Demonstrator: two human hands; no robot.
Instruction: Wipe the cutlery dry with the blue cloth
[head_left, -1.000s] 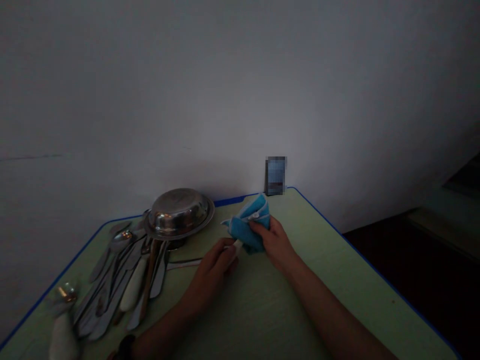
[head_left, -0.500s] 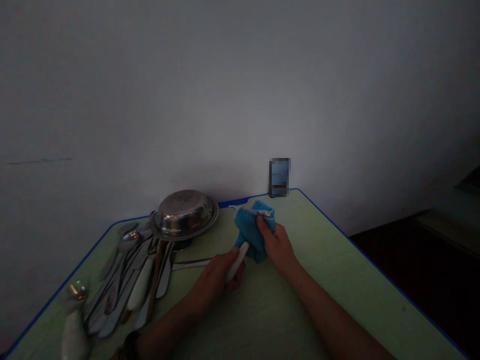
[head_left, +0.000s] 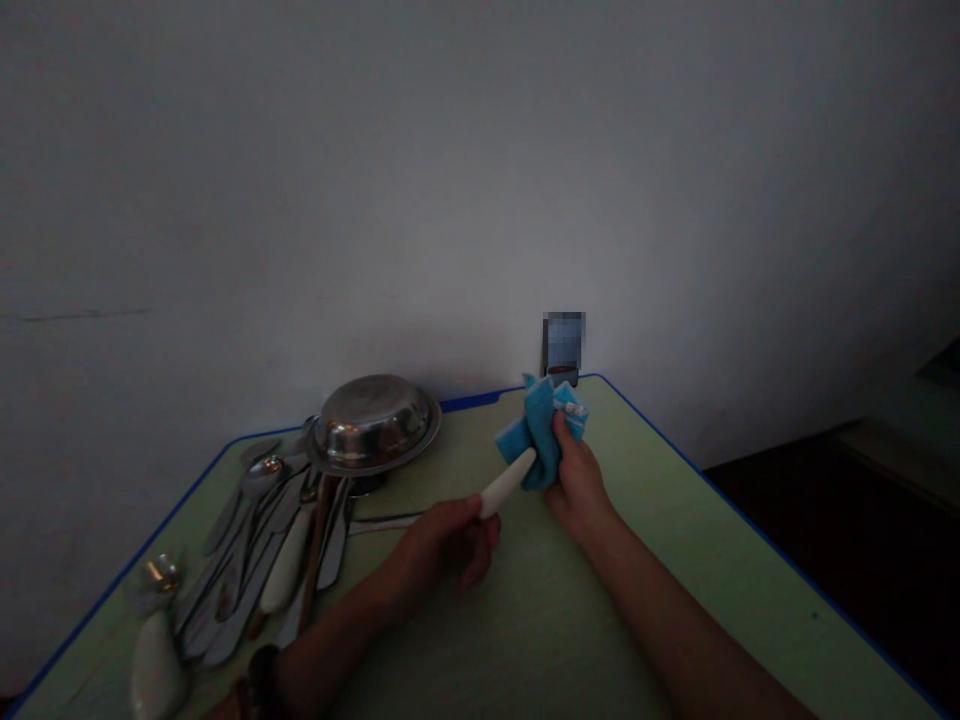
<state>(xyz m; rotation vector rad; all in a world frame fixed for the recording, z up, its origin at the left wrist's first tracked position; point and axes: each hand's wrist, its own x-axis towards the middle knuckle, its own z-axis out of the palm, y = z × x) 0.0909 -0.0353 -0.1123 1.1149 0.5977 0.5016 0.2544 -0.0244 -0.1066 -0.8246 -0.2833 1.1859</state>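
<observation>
Near frame centre, the left hand (head_left: 442, 545) pinches a slim cream-coloured handle (head_left: 508, 484), its rounded end against the crumpled blue fabric cloth (head_left: 541, 435) clutched by the right hand (head_left: 581, 485). A hard tug could slip the handle from that seemingly light pinch onto the pale-green tabletop (head_left: 547, 630).

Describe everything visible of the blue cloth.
The blue cloth looks soft and fuzzy, with pale edging and a small whitish patch, perhaps a label, at its upper right. It is bunched in loose folds in the right hand, seemingly above the green table. The rounded end of a white handle, held by the left hand, overlaps its lower front, apparently touching.
</observation>
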